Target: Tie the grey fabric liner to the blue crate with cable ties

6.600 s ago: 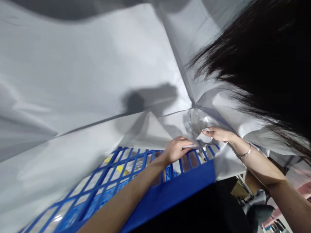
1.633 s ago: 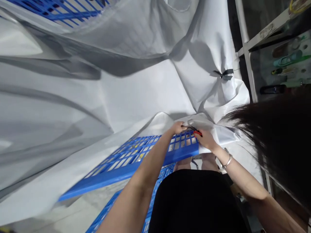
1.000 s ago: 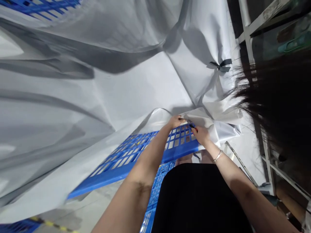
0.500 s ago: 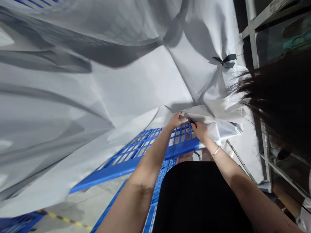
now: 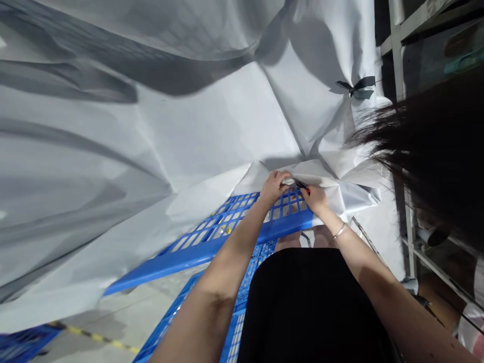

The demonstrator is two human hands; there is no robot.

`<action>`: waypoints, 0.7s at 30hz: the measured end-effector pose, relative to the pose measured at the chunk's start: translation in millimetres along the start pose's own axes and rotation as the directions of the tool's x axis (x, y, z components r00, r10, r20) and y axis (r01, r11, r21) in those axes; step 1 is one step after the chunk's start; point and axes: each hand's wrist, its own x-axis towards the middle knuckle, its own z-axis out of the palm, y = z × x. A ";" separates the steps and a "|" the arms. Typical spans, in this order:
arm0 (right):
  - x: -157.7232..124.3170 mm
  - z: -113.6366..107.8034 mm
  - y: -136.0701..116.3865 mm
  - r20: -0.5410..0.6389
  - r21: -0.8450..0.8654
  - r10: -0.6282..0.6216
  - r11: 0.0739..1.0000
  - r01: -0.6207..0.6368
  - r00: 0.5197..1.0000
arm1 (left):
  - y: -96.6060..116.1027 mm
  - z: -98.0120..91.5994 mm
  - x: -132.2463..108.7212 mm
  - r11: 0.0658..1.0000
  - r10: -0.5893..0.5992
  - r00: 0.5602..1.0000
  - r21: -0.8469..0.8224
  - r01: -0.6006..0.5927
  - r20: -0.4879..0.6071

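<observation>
A large white plastic sheet [image 5: 219, 126] spreads across the view in broad folds, and its loose front edge lies over a blue plastic grid pallet [image 5: 287, 227]. My left hand [image 5: 275, 187] pinches the folded edge of this sheet above the grid. Close by on the right, my right hand [image 5: 316, 199] is closed around a small hand tool [image 5: 301, 185] with a black head and red on its handle. The tool's tip points left, at the sheet edge beside my left fingers. Its exact kind is too small to make out.
A dark strip [image 5: 354, 91] ties a gathered part of the sheet at upper right. Dark hair [image 5: 442, 151] of a person fills the right side, in front of a metal rack [image 5: 397, 60]. More blue grid [image 5: 242, 302] and yellow-black floor tape [image 5: 98, 337] show below.
My left hand has shifted slightly right along the sheet edge, nearer the tool. My right hand still grips the tool and has barely moved. The view has shifted a little.
</observation>
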 end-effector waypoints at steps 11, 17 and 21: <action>-13.3 -2.1 -8.2 -0.017 -0.088 -0.055 0.995 0.054 0.998 | 6.5 -16.1 22.5 0.992 -0.055 0.992 0.119 0.041 0.114; -11.4 1.7 -15.4 -0.046 -0.151 -0.043 0.988 0.036 0.998 | 13.7 -22.5 19.8 0.988 -0.153 0.983 0.042 0.149 0.105; -11.0 2.2 -17.0 -0.068 -0.174 -0.059 0.984 0.046 0.996 | 16.6 -23.7 18.4 0.981 -0.195 0.976 -0.001 0.196 0.094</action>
